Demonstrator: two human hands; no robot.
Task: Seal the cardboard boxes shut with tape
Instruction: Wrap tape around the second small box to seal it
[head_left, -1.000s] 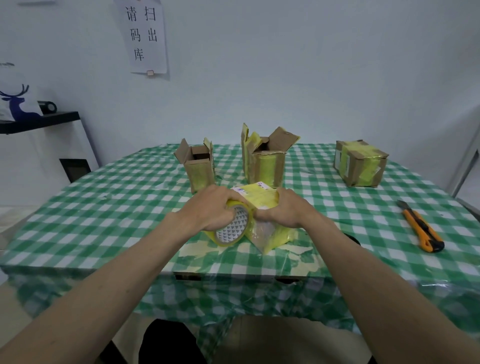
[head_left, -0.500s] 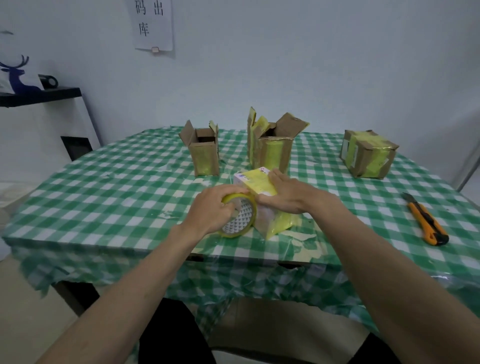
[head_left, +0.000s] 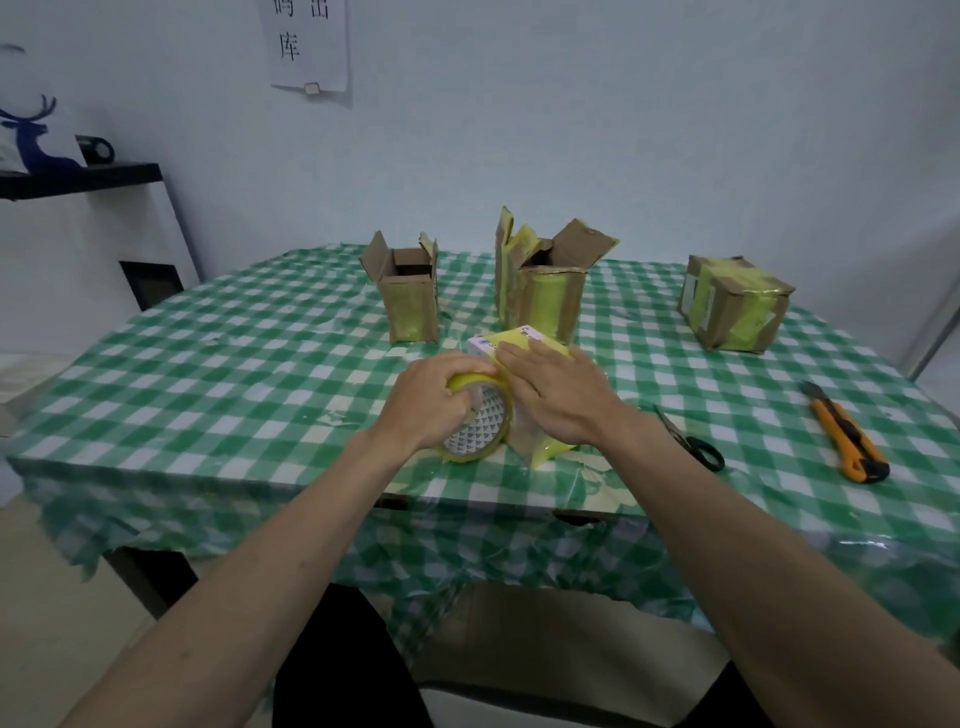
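- A paper sign on the wall, far beyond the fingers, shows the Chinese characters 码, 出 and 库, the top two cut off.
- A white label on the box, just past the fingertips, has print too small to read.

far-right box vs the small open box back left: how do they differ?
Flaps: the far-right box is closed, with yellow tape across its top; the small open box has its flaps standing up and its inside showing.
Shape: the far-right box looks squat and wide; the small open box is narrow and tall.
Pose: the far-right box sits corner-on to the camera; the small open box faces it almost squarely.
Shared: both are brown cardboard bearing yellow tape, on the checked tablecloth, untouched by either hand.
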